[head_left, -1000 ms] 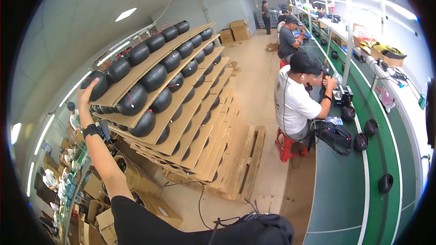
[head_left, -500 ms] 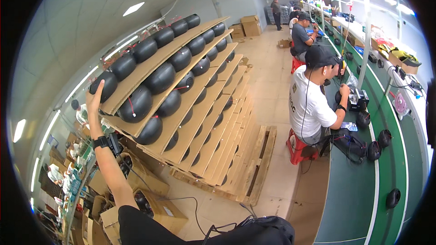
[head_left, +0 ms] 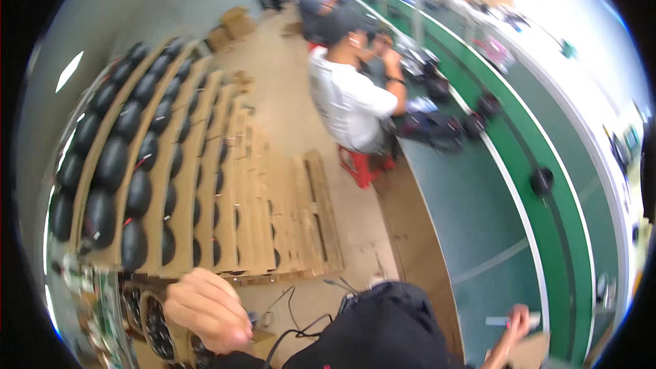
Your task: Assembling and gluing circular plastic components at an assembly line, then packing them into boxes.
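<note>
My left hand [head_left: 208, 307] is held low in front of me, in front of the near side of the stack. It is loosely closed, fingers curled together, with nothing visible in it. My right hand is out of view. To the left stands the tilted-looking stack of black rounded shells [head_left: 100, 219], some with short red wires, layered between cardboard sheets [head_left: 156, 232]. My left hand is apart from them. At the lower right, a bare hand [head_left: 518, 321], seemingly another person's, is over the green bench beside a pale flat strip. Blur softens the picture.
A co-worker in a white shirt [head_left: 348, 99] sits on a red stool [head_left: 361, 167] at the green conveyor line [head_left: 499, 143]. A black round part [head_left: 542, 181] lies on the line. Below the stack are cartons and cables [head_left: 290, 314]. A wooden pallet [head_left: 321, 212] edges the aisle.
My left hand has left the upper shell and come down near my body, its fingers now curled. The view has swung right, shifting the stack left and bringing the bench-side hand into sight.
</note>
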The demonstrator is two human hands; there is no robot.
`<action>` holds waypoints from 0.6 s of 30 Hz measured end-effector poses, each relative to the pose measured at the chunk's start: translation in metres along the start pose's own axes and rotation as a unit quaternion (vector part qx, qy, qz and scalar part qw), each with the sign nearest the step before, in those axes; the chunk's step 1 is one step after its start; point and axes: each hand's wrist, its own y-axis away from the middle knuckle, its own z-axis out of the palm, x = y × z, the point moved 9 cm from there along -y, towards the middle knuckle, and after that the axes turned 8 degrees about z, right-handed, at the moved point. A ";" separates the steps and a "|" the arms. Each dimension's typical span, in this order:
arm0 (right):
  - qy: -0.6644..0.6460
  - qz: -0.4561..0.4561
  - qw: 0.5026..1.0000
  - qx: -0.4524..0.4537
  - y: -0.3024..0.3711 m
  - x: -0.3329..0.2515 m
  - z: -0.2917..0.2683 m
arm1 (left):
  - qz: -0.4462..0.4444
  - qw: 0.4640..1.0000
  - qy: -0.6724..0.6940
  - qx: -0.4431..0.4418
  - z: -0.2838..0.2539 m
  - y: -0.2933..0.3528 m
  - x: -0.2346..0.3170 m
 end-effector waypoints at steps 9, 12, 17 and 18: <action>0.057 -0.322 0.766 -0.554 0.120 -0.286 0.268 | 0.169 0.684 0.699 -0.124 0.114 -0.051 -0.034; -0.081 -0.318 0.774 -0.542 0.138 -0.315 0.264 | 0.159 0.637 0.741 -0.144 0.146 -0.056 -0.033; -0.147 -0.260 0.805 -0.513 0.143 -0.329 0.257 | 0.148 0.605 0.763 -0.172 0.173 -0.061 -0.016; -0.150 -0.259 0.806 -0.511 0.147 -0.330 0.257 | 0.147 0.603 0.764 -0.175 0.174 -0.061 -0.013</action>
